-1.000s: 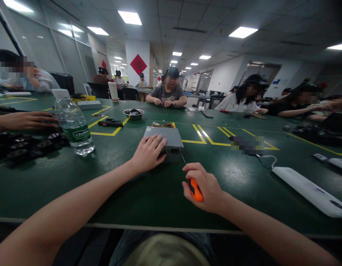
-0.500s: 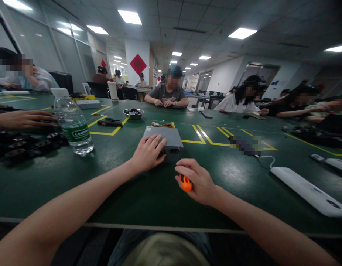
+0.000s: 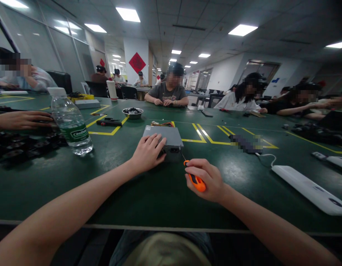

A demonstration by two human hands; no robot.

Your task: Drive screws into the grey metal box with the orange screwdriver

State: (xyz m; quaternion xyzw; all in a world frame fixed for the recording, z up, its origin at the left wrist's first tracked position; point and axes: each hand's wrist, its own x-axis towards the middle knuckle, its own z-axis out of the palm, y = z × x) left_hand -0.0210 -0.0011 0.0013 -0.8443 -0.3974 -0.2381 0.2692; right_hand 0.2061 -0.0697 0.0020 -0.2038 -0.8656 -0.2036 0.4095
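Observation:
A grey metal computer power supply [image 3: 171, 135] lies in front of me on the green table, its socket side facing me. My left hand [image 3: 149, 153] grips its near left corner, fingers over the top and thumb against the front face. Colored wires [image 3: 162, 124] stick out behind the box. In my right hand [image 3: 207, 177] is an orange and black screwdriver [image 3: 198, 183], held by its handle. Its thin shaft points up and left to the right end of the box's front face. Whether the tip touches a screw is too small to tell.
A water bottle [image 3: 74, 129] stands to the left, beside a co-worker's hand [image 3: 27, 120] and black parts [image 3: 24, 147]. Farther back are a metal bowl [image 3: 133, 113] and a black tool [image 3: 109, 122]. A white power bank [image 3: 309, 188] with a cable lies right.
My right hand has moved slightly to the right, and the screwdriver now slants more, with more of its handle showing. My left hand and the power supply have stayed in place.

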